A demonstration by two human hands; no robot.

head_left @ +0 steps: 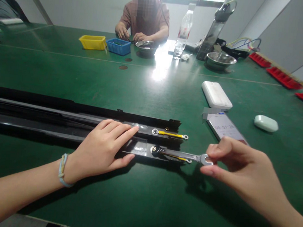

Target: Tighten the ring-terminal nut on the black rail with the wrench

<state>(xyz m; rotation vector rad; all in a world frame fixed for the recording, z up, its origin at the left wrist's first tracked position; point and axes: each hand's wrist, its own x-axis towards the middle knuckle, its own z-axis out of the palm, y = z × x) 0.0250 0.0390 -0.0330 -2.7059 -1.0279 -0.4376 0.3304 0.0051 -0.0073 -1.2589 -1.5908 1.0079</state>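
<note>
Green table; phone reads "00:07…"; right fingers pinch wrench; left fingers spread over rails.

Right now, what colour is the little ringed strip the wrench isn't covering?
The strip is bright yellow; the head view shows it.

Plain green across the tabletop, black along the rails, silver on the wrench, bright yellow on the ring-ended leads. Pale blue and yellow on the bracelet.
</note>
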